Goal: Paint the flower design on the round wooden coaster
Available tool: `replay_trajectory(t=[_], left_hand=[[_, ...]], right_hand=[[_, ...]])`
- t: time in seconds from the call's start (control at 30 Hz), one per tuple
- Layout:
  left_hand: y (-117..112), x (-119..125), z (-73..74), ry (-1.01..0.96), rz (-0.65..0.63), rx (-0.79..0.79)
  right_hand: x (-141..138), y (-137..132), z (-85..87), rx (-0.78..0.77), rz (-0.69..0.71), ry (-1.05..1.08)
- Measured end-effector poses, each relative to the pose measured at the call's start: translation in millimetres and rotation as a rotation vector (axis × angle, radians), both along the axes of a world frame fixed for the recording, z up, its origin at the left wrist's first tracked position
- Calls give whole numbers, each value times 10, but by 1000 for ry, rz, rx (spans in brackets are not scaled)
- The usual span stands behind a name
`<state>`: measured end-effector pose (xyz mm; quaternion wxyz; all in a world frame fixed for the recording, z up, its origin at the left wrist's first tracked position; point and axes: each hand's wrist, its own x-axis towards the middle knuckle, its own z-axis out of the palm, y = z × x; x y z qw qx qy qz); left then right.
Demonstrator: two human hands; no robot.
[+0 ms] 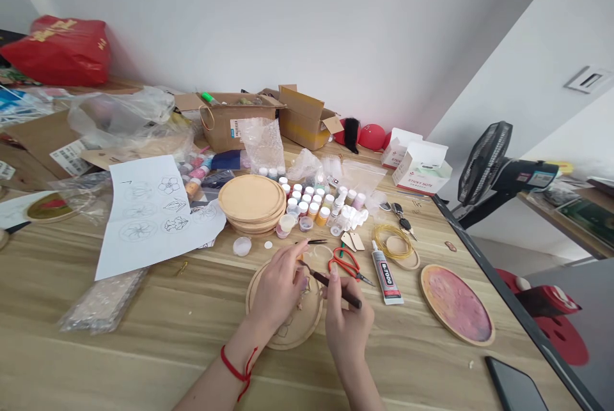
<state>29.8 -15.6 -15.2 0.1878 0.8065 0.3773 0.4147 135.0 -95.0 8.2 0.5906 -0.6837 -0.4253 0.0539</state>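
Observation:
My right hand (349,316) is closed around a small palette knife (343,291) with a dark wooden handle. Its thin tip points up and left, reaching my left fingers. My left hand (278,286) bends over a round wooden plate (300,338), fingers curled together; what they pinch is hidden. Flower outlines are drawn on the plate, and small purple and yellowish bits (304,288) show beside my left fingers. Just beyond my hands lie dark tweezers (317,242) and red-handled scissors (344,262). A B-7000 glue tube (387,277) rests to their right.
Stacked wooden plates (250,199) and several paint jars (314,206) stand behind my hands. Flower drawings on paper (148,225) lie left, over bubble wrap (103,302). At right are a pink-painted plate (458,303), a phone (515,385) and a fan (487,165). Cardboard boxes (242,123) line the wall.

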Motion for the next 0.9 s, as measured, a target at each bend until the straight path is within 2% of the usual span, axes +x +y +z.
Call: replay_trajectory(t=[0.1,0.2,0.37,0.47,0.7,0.9], left_hand=[[-10,-3,32,-18,-16,-14],[-6,-4,44,-39,-3,-5],[2,0,53,-45,39,1],[4,-4,60,-44,44,-16],[24,-23,37,-30,56,-72],[24,-15,26,-49,52,-71]], right_hand=[[0,5,71,-104,-87,249],[29,40,116,-163,-97,422],[87,63,99,-118,-72,538],[72,18,70,-46,-44,424],[13,-52,18,90,160,-34],[31,-34,4,145,199,-189]])
